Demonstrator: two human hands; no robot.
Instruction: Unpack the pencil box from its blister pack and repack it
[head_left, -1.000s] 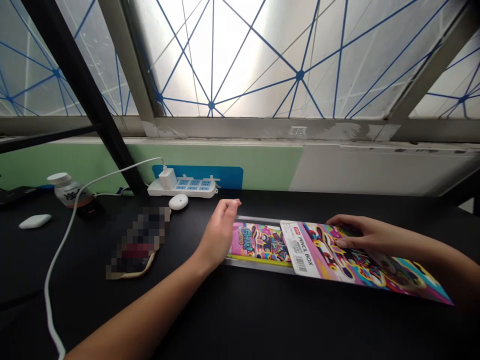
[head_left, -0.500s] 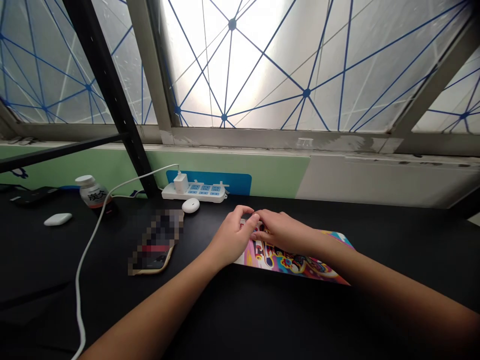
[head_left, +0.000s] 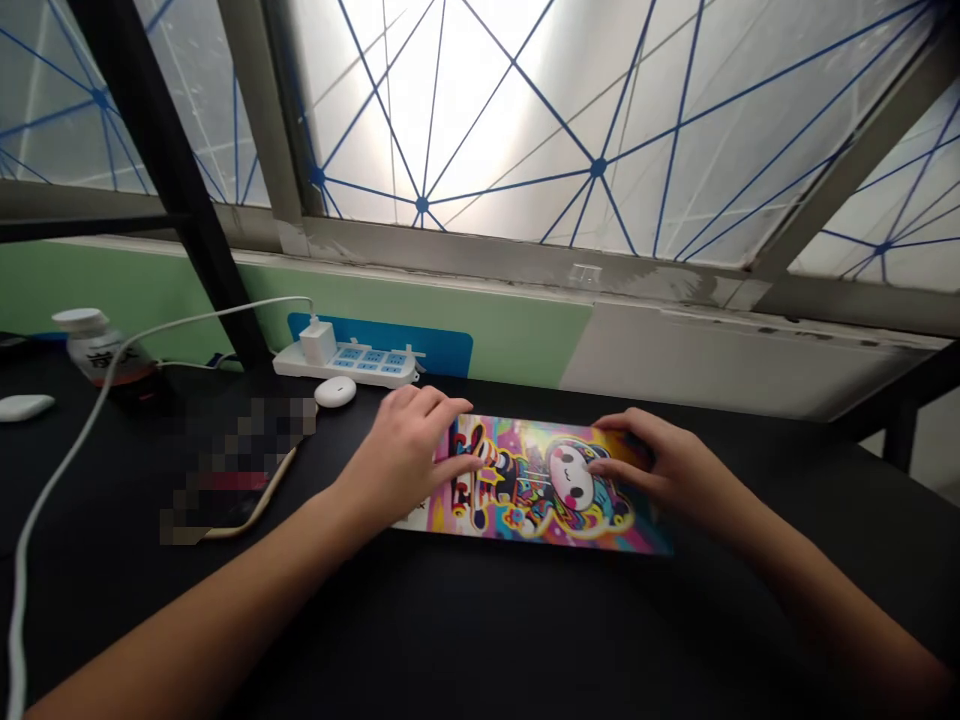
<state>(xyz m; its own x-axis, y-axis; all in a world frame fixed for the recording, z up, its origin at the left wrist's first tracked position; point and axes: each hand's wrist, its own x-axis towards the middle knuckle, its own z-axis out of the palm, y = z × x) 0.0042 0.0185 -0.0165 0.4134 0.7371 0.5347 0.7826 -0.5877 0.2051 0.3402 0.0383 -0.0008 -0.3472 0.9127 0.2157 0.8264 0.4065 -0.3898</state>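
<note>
A flat, rectangular, brightly printed cartoon card [head_left: 525, 490] lies across the black desk in front of me. Its face shows a white-faced figure in a colourful hood; whether it is a single sheet or a booklet I cannot tell. My left hand [head_left: 409, 450] grips the left end, thumb on the print and fingers over the far edge. At the right end, my right hand [head_left: 660, 460] pinches the card the same way, its thumb beside the figure's face. Both palms hide parts of the ends, and the fingertips behind the far edge are out of sight.
Left of the card lies a phone [head_left: 259, 500], partly pixelated. Behind it are a round white case [head_left: 335, 391] and a white power strip [head_left: 360, 367] with a plugged-in charger [head_left: 318, 342]. A white cable [head_left: 67, 470] curves past a bottle [head_left: 101, 350] and a white oval object [head_left: 24, 407].
My right hand has moved away from my left to the card's right end, uncovering the printed figure. The view has turned, so desk items sit farther left.
</note>
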